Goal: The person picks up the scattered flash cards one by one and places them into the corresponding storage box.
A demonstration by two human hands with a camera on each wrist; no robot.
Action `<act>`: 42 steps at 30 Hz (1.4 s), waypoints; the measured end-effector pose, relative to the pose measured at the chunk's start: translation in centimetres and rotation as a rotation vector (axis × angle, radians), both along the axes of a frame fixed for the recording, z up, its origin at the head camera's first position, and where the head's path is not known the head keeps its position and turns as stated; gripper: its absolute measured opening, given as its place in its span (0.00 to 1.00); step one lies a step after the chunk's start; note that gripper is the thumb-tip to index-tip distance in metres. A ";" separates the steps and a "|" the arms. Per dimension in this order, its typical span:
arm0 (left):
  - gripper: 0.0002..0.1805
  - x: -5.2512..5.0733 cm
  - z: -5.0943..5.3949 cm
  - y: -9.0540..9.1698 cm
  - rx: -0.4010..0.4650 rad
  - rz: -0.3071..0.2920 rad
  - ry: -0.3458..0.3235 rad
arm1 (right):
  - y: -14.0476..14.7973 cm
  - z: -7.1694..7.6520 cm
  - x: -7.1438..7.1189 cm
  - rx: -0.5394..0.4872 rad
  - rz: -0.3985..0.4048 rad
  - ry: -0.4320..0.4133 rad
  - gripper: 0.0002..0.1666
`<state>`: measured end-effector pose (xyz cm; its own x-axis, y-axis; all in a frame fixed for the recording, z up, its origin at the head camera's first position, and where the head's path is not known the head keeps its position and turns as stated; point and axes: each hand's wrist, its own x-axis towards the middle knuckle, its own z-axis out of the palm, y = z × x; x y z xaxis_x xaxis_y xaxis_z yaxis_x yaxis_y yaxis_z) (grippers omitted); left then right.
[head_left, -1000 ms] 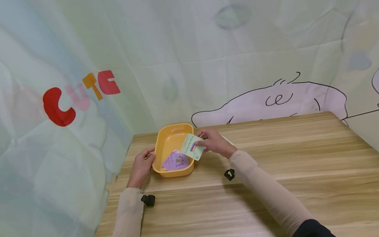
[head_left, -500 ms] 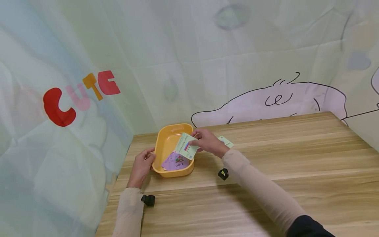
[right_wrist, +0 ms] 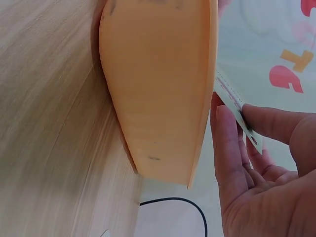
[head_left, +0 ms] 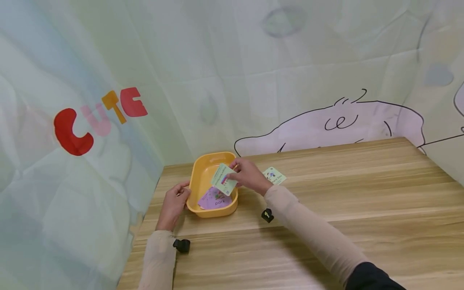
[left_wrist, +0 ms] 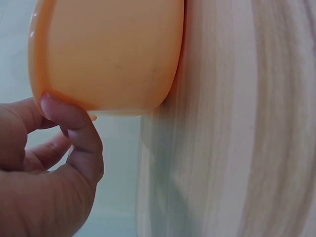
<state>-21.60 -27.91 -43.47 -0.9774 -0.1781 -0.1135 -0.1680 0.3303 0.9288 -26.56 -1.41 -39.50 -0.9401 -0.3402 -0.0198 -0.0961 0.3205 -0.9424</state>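
A yellow plastic tray stands at the back left of the wooden table. My left hand pinches the tray's left rim; in the left wrist view, the thumb lies against its outer wall. Over the tray's right side, my right hand holds a pale green flashcard between thumb and fingers. Seen in the right wrist view, that card is nearly edge-on just past the rim. Purple flashcards lie inside the tray, the top one reading "park", partly hidden by the green card.
Another pale green card lies on the table, to the right of the right hand and partly behind it. A printed cloth backdrop borders the table at the back and left. Black wrist cameras sit on both sleeves.
My right hand has moved left with the green card, bringing it further over the tray. The other green card on the table has come more into sight. My left hand has stayed put.
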 end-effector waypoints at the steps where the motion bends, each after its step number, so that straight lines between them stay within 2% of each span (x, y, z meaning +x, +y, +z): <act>1: 0.21 0.0 0.0 0.0 0.001 0.001 -0.001 | -0.1 0.0 0.0 0.011 -0.005 0.005 0.11; 6: 0.21 0.1 0.1 0.0 -0.004 -0.002 -0.001 | -0.5 0.2 0.0 0.055 -0.016 0.029 0.14; 12: 0.21 0.2 0.1 0.1 -0.004 -0.001 -0.001 | -0.4 0.1 0.1 0.173 -0.021 0.070 0.21; 16: 0.21 0.3 0.1 0.0 -0.001 -0.007 0.012 | -0.1 -0.1 0.3 0.215 -0.011 0.097 0.19; 23: 0.22 0.4 0.3 0.0 0.012 -0.015 0.021 | 1.3 -0.6 0.6 0.136 -0.014 0.120 0.13; 30: 0.21 0.2 0.2 0.0 0.012 -0.007 0.022 | 2.8 -1.4 0.4 0.085 -0.032 0.084 0.09; 42: 0.21 0.2 0.1 0.1 0.011 -0.010 0.020 | 5.2 -2.3 -0.1 0.084 -0.024 0.098 0.13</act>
